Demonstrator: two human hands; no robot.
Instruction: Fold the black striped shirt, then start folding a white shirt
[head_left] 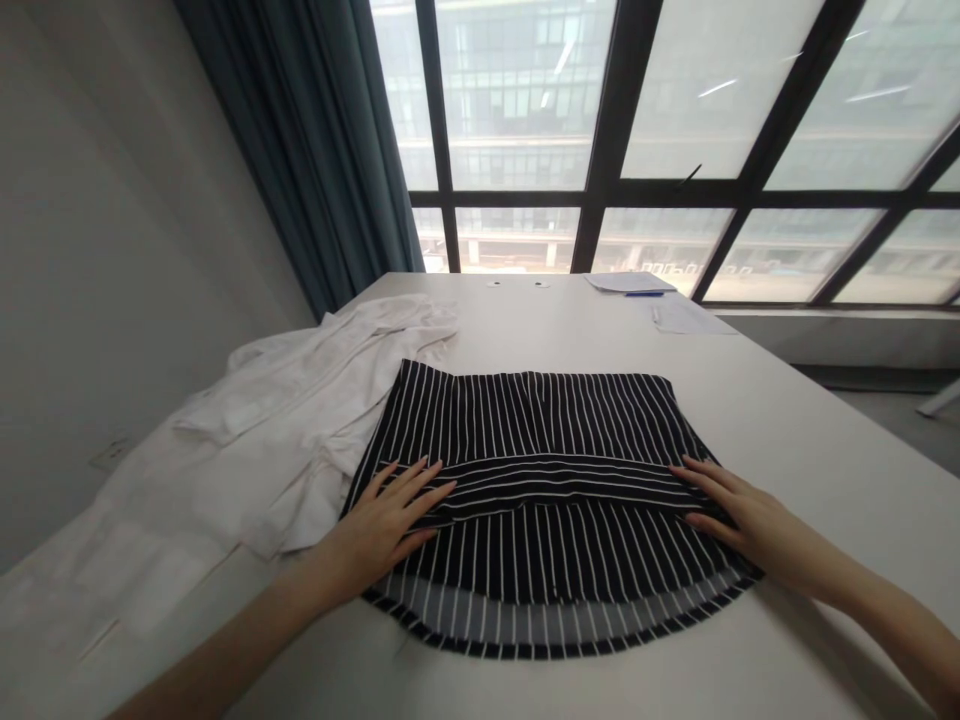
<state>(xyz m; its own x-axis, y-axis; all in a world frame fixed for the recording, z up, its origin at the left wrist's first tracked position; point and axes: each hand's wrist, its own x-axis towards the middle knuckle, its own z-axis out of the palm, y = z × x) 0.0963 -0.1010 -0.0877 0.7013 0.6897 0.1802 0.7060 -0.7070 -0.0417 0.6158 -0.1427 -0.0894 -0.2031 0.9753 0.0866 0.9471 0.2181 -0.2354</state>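
Observation:
A black garment with white stripes (555, 550) lies spread on the white table, its curved hem towards me. Across its middle runs a folded band or sleeve (559, 480) whose stripes go sideways. My left hand (394, 510) rests flat on the left end of this band with fingers spread. On the right end lies my right hand (739, 510), fingers stretched out and also open. Neither hand grips the cloth. Near the hem, a paler strip shows the cloth's thin inner side.
White crumpled cloth (285, 390) covers the table's left side, touching the striped garment. Papers (630, 283) and a blue pen (643, 294) lie at the far right of the table (517, 330). A dark curtain (315, 140) and large windows stand beyond.

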